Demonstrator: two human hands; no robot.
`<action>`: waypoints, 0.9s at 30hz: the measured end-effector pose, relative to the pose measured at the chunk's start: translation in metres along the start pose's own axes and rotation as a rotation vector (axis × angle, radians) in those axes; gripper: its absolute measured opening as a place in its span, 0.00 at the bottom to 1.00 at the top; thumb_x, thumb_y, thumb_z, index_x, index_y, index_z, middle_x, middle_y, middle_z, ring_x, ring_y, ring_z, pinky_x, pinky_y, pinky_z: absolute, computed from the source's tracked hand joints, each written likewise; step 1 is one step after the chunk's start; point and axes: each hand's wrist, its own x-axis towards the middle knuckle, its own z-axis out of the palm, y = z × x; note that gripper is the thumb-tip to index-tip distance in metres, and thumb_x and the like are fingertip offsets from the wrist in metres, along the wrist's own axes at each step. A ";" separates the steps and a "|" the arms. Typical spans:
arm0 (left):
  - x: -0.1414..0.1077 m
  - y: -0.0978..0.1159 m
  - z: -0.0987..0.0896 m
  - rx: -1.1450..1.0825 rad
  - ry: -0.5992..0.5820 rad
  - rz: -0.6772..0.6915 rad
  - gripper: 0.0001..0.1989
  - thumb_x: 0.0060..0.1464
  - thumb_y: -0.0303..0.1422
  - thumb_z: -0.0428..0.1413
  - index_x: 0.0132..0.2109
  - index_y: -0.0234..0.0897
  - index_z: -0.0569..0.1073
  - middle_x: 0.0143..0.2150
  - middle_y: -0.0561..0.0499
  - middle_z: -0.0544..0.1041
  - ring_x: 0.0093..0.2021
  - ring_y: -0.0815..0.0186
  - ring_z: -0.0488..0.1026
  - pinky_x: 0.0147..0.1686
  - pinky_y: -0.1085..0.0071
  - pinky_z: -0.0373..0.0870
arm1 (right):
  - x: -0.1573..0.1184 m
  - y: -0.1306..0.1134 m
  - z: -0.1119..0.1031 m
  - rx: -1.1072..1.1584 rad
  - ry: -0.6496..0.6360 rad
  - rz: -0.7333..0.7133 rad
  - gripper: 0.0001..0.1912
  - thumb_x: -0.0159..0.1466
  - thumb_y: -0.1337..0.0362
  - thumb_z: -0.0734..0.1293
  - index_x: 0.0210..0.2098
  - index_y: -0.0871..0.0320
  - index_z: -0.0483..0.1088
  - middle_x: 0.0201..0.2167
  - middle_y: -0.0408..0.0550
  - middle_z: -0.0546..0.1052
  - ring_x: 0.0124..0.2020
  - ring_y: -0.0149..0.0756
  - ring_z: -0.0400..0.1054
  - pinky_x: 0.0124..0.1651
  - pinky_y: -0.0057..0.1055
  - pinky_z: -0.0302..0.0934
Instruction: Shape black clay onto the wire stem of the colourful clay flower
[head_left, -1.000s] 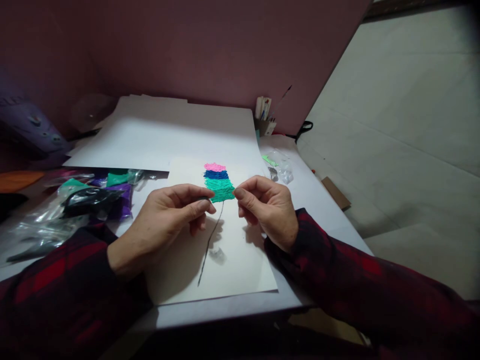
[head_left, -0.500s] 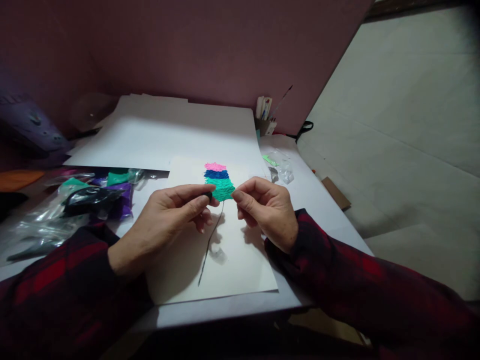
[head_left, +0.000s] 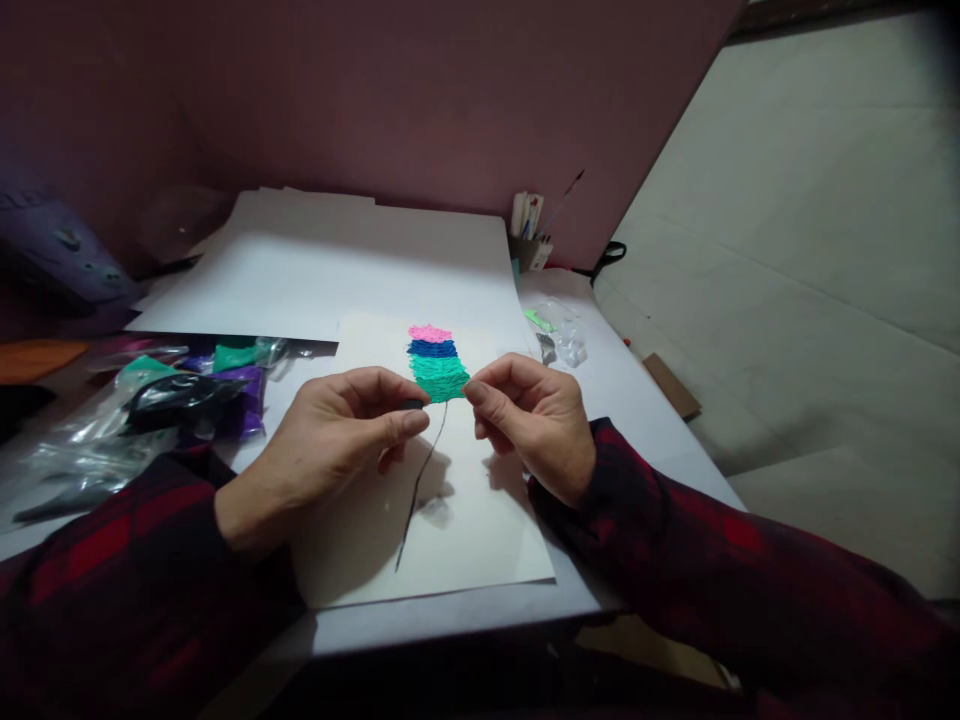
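Observation:
A sheet of white paper point(head_left: 495, 550) lies before me with a textured pink, blue and green clay-like patch point(head_left: 440, 372) on it. From the patch's lower edge a thin dark line point(head_left: 420, 480) runs down the sheet. My left hand point(head_left: 337, 430) pinches a small black lump of clay point(head_left: 411, 405) between thumb and finger, just left of the green band. At the band's right corner, my right hand point(head_left: 529, 410) has thumb and fingertip pressed together; whatever is between them is too small to make out. Both hands hover over the paper.
Clear plastic bags with black, green and purple packets point(head_left: 187, 395) lie to the left. Large white sheets point(head_left: 360, 260) cover the back of the table. Behind on the right stands a holder with pens point(head_left: 531, 235), near a crumpled clear bag point(head_left: 566, 335).
My left fingers have shifted slightly down and straightened around the black lump, uncovering more of the green band. The right hand has stayed nearly still.

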 end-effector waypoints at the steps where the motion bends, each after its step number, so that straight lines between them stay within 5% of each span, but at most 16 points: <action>1: -0.001 0.000 0.000 0.021 -0.017 0.005 0.07 0.42 0.29 0.66 0.31 0.34 0.77 0.19 0.54 0.72 0.18 0.74 0.65 0.18 0.80 0.62 | 0.000 0.000 0.000 -0.004 0.012 -0.010 0.10 0.60 0.59 0.70 0.27 0.59 0.70 0.15 0.37 0.69 0.13 0.21 0.57 0.15 0.20 0.51; 9: -0.010 0.001 0.002 0.149 -0.322 -0.071 0.03 0.45 0.31 0.62 0.29 0.36 0.79 0.21 0.50 0.75 0.17 0.72 0.65 0.17 0.78 0.62 | 0.000 0.000 -0.001 0.009 0.062 -0.055 0.11 0.60 0.58 0.70 0.28 0.59 0.70 0.15 0.37 0.69 0.12 0.21 0.56 0.14 0.21 0.50; 16: -0.009 0.000 0.002 0.196 -0.313 -0.086 0.08 0.47 0.33 0.60 0.36 0.38 0.81 0.21 0.50 0.76 0.16 0.72 0.62 0.15 0.78 0.60 | -0.001 0.000 -0.001 0.017 0.058 -0.048 0.11 0.60 0.58 0.70 0.28 0.59 0.70 0.15 0.37 0.69 0.12 0.21 0.56 0.14 0.21 0.50; 27: -0.009 0.002 0.003 0.322 -0.320 -0.026 0.11 0.50 0.38 0.58 0.27 0.35 0.76 0.22 0.48 0.74 0.21 0.68 0.66 0.18 0.77 0.60 | 0.004 0.007 -0.003 0.132 0.202 -0.126 0.10 0.61 0.57 0.69 0.31 0.57 0.68 0.15 0.35 0.67 0.13 0.22 0.56 0.13 0.21 0.47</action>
